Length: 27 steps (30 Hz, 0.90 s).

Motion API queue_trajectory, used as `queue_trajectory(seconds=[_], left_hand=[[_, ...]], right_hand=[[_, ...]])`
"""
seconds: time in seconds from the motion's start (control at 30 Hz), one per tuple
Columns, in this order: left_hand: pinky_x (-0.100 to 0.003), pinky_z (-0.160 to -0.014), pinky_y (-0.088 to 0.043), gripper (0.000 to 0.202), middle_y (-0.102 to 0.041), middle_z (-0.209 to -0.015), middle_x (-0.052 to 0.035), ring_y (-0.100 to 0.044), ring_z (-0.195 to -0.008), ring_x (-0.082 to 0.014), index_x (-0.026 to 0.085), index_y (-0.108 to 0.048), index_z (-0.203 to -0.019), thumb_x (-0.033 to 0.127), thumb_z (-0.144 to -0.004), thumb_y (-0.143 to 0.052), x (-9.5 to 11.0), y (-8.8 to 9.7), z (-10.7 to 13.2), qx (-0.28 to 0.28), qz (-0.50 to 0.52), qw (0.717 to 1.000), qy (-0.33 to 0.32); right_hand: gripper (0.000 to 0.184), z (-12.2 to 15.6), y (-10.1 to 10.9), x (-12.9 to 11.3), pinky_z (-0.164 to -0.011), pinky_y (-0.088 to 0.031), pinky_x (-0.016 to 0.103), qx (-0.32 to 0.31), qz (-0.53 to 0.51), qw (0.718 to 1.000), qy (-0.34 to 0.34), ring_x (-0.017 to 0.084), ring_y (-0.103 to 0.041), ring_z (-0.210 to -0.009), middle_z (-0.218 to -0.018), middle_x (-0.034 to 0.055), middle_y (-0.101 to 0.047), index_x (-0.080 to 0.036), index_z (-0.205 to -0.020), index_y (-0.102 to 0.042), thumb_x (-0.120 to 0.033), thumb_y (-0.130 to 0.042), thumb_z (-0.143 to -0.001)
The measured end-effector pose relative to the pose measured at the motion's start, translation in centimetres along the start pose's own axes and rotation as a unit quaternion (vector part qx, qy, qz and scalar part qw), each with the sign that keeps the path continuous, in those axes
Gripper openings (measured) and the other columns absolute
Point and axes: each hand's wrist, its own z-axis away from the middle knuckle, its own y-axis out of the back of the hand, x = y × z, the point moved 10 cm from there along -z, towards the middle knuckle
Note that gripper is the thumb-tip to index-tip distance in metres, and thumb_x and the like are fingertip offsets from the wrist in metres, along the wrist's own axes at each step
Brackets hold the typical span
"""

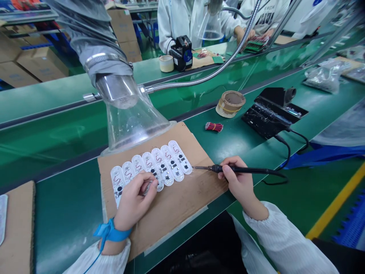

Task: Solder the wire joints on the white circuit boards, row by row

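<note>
My right hand [238, 184] is closed around the black handle of a soldering iron [214, 168]. The iron's metal tip points left and lies close to the lower end of the rightmost white oval housing [180, 158]. Several such housings stand side by side in a slanting row on a cardboard sheet [182, 213], with small circuit boards and red wires in them. Over the row's left part, my left hand [135, 203] is closed, thumb and fingertips together; what they pinch, if anything, I cannot make out. A blue wrist strap [112, 231] circles my left wrist.
Behind the cardboard hangs a clear fume hood [134, 118]. A tape roll [230, 103], a bundle of red wires [214, 126] and a black soldering-iron stand [272, 114] are at the right. Across the bench, a co-worker's hand [241, 36] is near green boards [253, 45].
</note>
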Motion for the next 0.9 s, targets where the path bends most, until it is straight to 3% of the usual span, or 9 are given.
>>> queue_trajectory(seconds=[0.17,0.4,0.9], left_hand=[[-0.025,-0.056,-0.040,0.011,-0.046,-0.066,0.0076,-0.046,-0.055,-0.0118,0.022,-0.068,-0.096,0.023,-0.105,-0.061,0.09,-0.03,0.09,-0.003,-0.001,1.000,-0.005],[-0.024,-0.056,-0.040,0.011,-0.047,-0.068,0.0076,-0.046,-0.055,-0.0118,0.022,-0.067,-0.097,0.019,-0.106,-0.061,0.43,-0.07,0.17,-0.003,-0.005,1.000,-0.021],[-0.024,-0.058,-0.039,0.011,-0.043,-0.069,0.0081,-0.045,-0.057,-0.0116,0.022,-0.067,-0.097,0.017,-0.105,-0.062,0.46,-0.17,0.02,-0.008,0.004,1.000,-0.026]], right_hand=[[0.035,0.08,-0.60,-0.02,-0.058,-0.055,0.030,-0.038,0.029,0.999,0.012,0.017,-0.067,-0.058,-0.068,-0.0006,-0.070,-0.024,-0.095,-0.071,-0.056,-0.071,-0.108],[0.033,0.09,-0.32,-0.05,-0.057,-0.055,0.030,-0.022,0.009,1.000,0.013,0.017,-0.067,-0.057,-0.068,-0.0015,-0.070,-0.024,-0.096,-0.070,-0.055,-0.072,-0.109],[0.028,0.14,-1.04,-0.20,-0.060,-0.054,0.029,-0.062,0.014,0.998,0.029,0.017,-0.068,-0.060,-0.070,-0.0008,-0.070,-0.025,-0.100,-0.071,-0.051,-0.072,-0.111]])
